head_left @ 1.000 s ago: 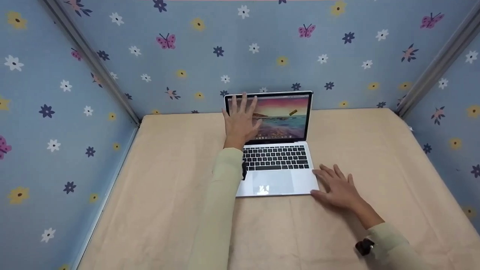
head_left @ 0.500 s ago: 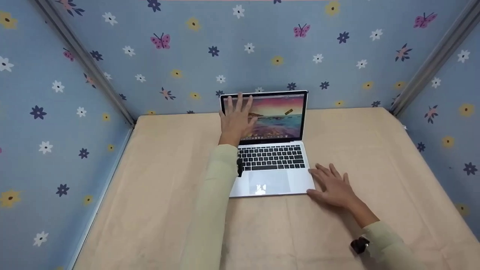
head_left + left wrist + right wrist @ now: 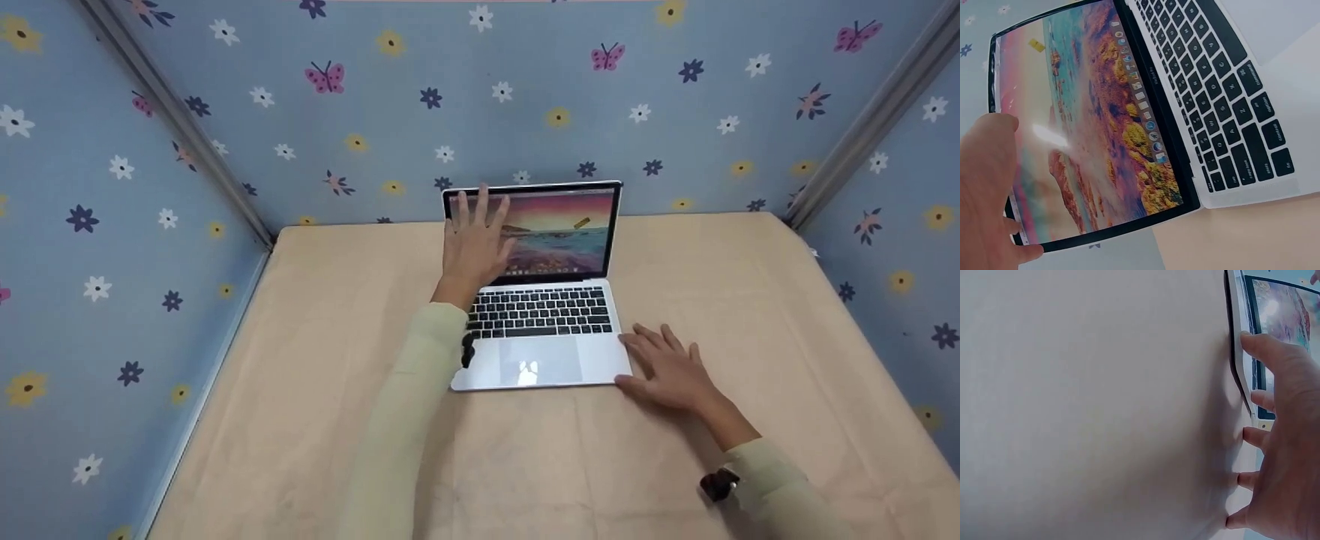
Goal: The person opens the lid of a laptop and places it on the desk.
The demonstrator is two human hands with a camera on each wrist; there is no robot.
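A silver laptop stands unfolded on a cloth-covered table, its lit screen showing a seaside picture. My left hand lies spread over the left part of the screen, fingers straight and reaching the lid's top edge. In the left wrist view, fingertips of the left hand meet that top border; what lies behind the lid is hidden. At the laptop's front right corner my right hand rests with fingers spread. In the right wrist view, the thumb of the right hand touches the base's edge, and several fingertips rest on the cloth.
A beige cloth covers the table. Blue flowered panels rise behind and on both sides, with the lid close to the rear one. Grey posts mark the corners. A small black device sits at the right wrist.
The left forearm has swung outward to the left, uncovering more of the laptop's front left corner. Both hands keep their places on the laptop. The head view has shifted slightly.
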